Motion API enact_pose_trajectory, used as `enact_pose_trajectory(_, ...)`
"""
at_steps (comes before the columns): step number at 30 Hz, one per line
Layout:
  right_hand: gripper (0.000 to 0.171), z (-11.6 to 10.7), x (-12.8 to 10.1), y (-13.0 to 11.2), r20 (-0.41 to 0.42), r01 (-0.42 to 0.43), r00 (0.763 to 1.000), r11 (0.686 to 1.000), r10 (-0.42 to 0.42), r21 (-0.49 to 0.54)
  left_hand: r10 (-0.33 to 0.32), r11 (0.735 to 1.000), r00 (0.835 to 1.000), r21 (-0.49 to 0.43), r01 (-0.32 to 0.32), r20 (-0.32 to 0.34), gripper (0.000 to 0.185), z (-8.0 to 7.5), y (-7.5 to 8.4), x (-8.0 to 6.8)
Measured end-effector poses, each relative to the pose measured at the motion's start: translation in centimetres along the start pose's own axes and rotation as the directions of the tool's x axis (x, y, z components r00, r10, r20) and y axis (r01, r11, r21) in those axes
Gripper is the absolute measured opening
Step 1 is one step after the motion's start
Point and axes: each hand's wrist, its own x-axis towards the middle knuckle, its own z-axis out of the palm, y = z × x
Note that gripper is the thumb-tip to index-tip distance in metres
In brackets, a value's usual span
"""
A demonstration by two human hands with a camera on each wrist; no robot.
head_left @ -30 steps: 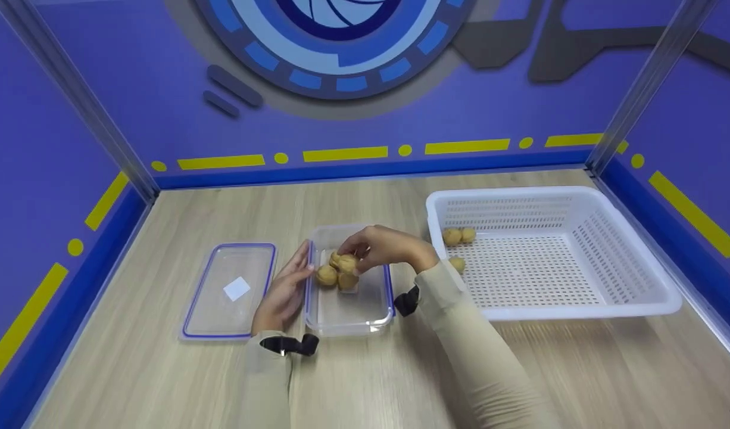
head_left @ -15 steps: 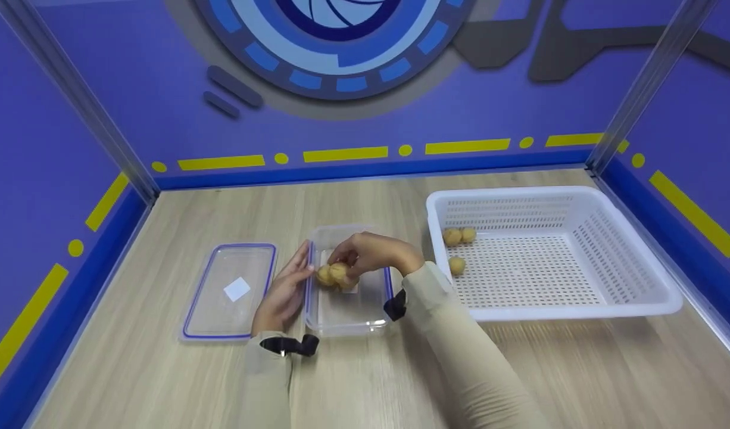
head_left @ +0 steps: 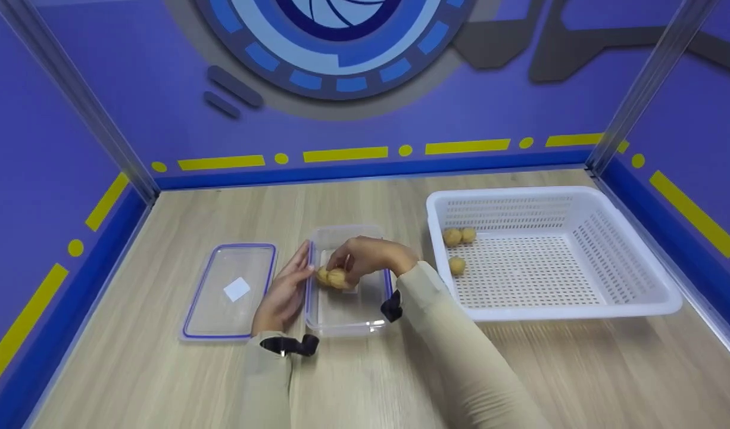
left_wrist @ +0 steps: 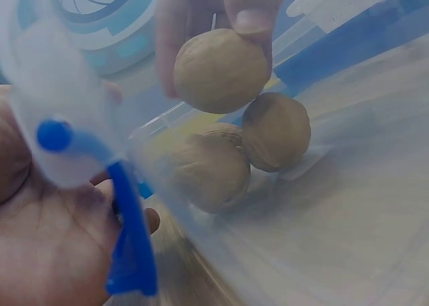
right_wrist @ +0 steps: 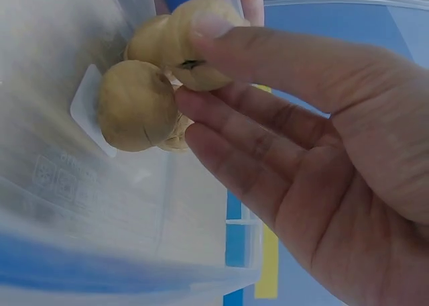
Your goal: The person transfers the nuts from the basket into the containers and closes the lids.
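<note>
Clear plastic container [head_left: 347, 310] sits on the wooden tabletop [head_left: 401, 381], with walnuts [head_left: 332, 277] clustered inside it. Right hand [head_left: 368, 257] reaches in and pinches one walnut [right_wrist: 194, 41] between thumb and fingertips, just above the others. Left hand [head_left: 284, 292] rests flat, fingers straight, against the container's left wall, beside the lid [head_left: 231, 290]. Three more walnuts lie in the white basket [head_left: 639, 298].

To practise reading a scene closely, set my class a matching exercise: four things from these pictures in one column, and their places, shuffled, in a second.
1. lid
2. white basket
3. left hand
4. right hand

a. pinches a walnut inside the clear container
b. holds three walnuts
c. lies flat, left of the container
d. rests against the container's left wall

Pairs: 1-c, 2-b, 3-d, 4-a
</note>
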Motion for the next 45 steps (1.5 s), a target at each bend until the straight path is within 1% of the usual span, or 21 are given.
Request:
enact_pose_trajectory(5, 0.044, 0.1, 0.2, -0.4, 0.022, 0.022, 1.0, 1.0, -0.022, -0.021, 0.01, 1.0, 1.0, 0.005, -0.01, 0.027, 0.068, -0.2, 0.0, 0.1)
enact_pose_trajectory(12, 0.042, 0.7, 0.8, -1.0, 0.056, 0.062, 0.997, 0.991, -0.055, -0.118, -0.002, 1.0, 1.0, -0.006, 0.003, 0.023, 0.069, 0.0, 0.1, 0.0)
enact_pose_trajectory(18, 0.042, 0.9, 1.1, -1.4, 0.086, 0.05, 0.995, 0.991, -0.039, -0.122, -0.022, 0.999, 1.0, -0.024, 0.022, -0.004, 0.069, 0.1, 0.1, 0.0)
enact_pose_trajectory(23, 0.042, 1.0, 1.2, -1.6, 0.104, 0.056, 0.994, 0.991, -0.043, -0.125, -0.004, 1.0, 1.0, -0.03, 0.004, 0.022, 0.069, 0.0, 0.0, 0.0)
enact_pose_trajectory(29, 0.041, 1.3, 1.2, -1.8, 0.123, 0.032, 0.992, 0.991, -0.015, -0.133, -0.012, 0.999, 0.999, -0.036, 0.014, 0.052, 0.07, -0.1, 0.1, 0.1)
enact_pose_trajectory(31, 0.042, 1.3, 1.3, -1.9, 0.125, 0.024, 0.992, 0.988, -0.005, -0.154, -0.015, 0.999, 0.999, -0.039, 0.017, 0.05, 0.07, -0.1, 0.1, 0.1)
enact_pose_trajectory(37, 0.044, 1.5, 1.3, -2.2, 0.142, 0.003, 0.989, 0.974, 0.03, -0.226, 0.003, 0.999, 1.0, -0.039, -0.002, 0.029, 0.069, 0.0, 0.0, 0.0)
enact_pose_trajectory(45, 0.046, 1.8, 1.5, -2.2, 0.159, -0.064, 0.982, 0.973, 0.101, -0.22, 0.017, 0.999, 1.0, -0.039, -0.016, 0.021, 0.068, -0.1, -0.2, 0.1)
